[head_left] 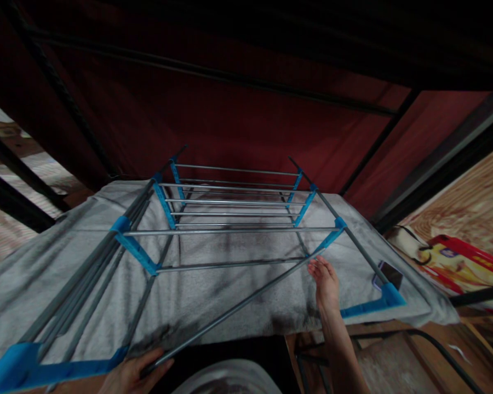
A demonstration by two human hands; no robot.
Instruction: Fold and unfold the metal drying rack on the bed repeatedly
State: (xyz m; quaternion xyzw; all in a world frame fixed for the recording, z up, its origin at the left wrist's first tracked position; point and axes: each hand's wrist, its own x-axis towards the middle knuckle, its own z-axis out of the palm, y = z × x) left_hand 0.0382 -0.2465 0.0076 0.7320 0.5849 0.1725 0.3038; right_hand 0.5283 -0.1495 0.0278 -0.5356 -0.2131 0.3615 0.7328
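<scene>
Grey cloth (213,295) covered the bed beneath the drying rack (230,219). Left hand (137,372) gripped a loose rod (230,312); right hand (326,284) rested open, holding nothing. Rod slippage could collapse the rack onto the fingers.

The drying rack (234,219) has thin grey metal rods with a dull sheen, joined by bright blue plastic brackets that look smooth and slightly glossy. It rests on a grey cloth (213,295), matt and nappy like towelling, with darker smudged patches. Behind hangs a dark red fabric wall (230,115), matt, framed by black bars. The floor (468,208) at right looks like pale wood-grain, faintly shiny. A small dark phone (388,273) looks glossy.
</scene>
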